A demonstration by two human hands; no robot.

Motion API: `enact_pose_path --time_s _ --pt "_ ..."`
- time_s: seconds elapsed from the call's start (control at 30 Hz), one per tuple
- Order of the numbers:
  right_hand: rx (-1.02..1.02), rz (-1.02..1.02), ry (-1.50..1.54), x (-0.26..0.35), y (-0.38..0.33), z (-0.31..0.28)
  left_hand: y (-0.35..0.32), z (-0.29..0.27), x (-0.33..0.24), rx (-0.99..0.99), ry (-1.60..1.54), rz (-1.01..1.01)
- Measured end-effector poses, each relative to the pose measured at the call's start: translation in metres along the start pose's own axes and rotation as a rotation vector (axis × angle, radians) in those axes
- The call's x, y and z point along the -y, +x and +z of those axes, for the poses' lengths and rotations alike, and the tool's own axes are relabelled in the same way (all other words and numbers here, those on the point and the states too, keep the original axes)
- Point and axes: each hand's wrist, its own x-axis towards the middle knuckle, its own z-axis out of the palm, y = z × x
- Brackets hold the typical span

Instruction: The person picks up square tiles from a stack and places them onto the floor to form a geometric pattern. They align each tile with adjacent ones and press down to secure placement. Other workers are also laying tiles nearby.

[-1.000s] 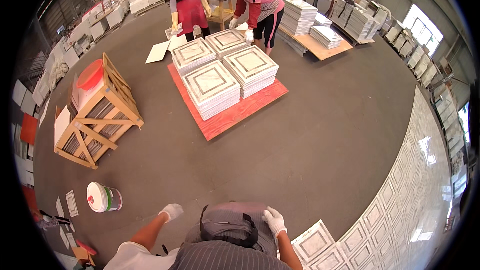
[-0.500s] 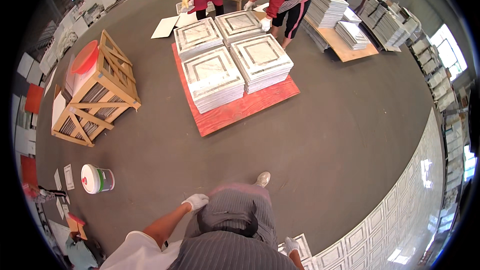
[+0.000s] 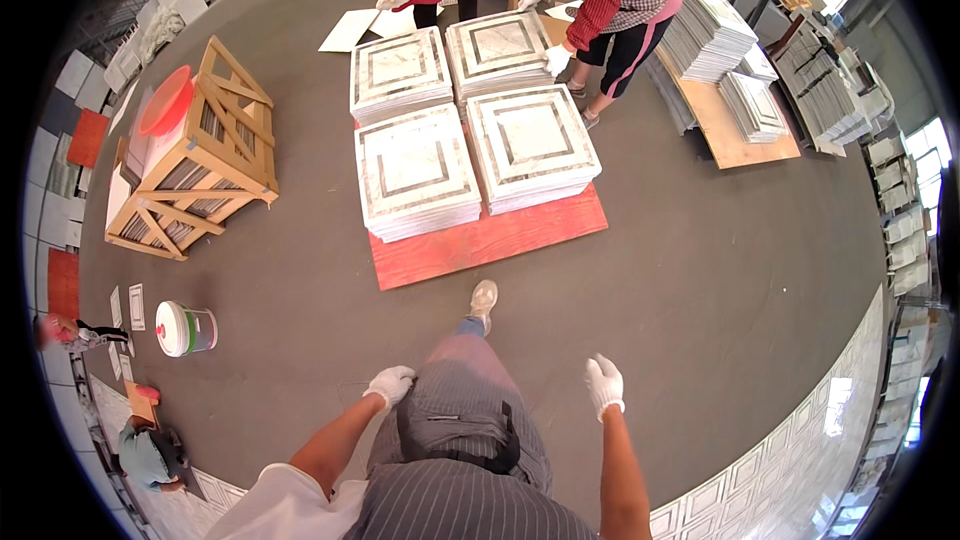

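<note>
My left hand (image 3: 391, 385), in a white glove, hangs beside my striped grey apron (image 3: 450, 392), its fingers loosely bent with nothing seen in them. On the other side my right hand (image 3: 604, 386), also in a white glove, is raised over the grey floor, fingers stretched forward and empty. Ahead of both hands, stacks of square white marble tiles with grey frame patterns stand on a red pallet board (image 3: 440, 258). The nearest are the front left stack (image 3: 415, 165) and the front right stack (image 3: 535, 140). Neither hand touches them.
Two people work behind the stacks; one's gloved hand (image 3: 558, 61) is at the back right stack. A wooden crate (image 3: 205, 160) with a red basin (image 3: 167, 102) and a white bucket (image 3: 187, 329) stand left. More tile stacks (image 3: 715, 32) stand right; patterned tiles (image 3: 760, 460) cover the lower right floor.
My right hand has swung forward and up from beside the patterned floor tiles at the lower edge. One foot has stepped forward, and the front stacks look closer. My left hand stays beside the apron.
</note>
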Motion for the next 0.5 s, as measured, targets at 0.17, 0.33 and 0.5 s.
enact_pose_path --time_s 0.17,0.33,0.5 --pt "0.210 -0.073 -0.147 0.123 0.061 0.096 0.105 -0.044 -0.002 -0.066 0.187 -0.069" --pt "0.556 -0.020 -0.425 0.186 0.078 0.116 0.189 -0.103 -0.094 -0.152 -0.045 -0.034" --pt "0.445 0.156 -0.163 0.195 0.147 0.090 0.249 -0.146 -0.216 -0.110 -0.404 -0.035"
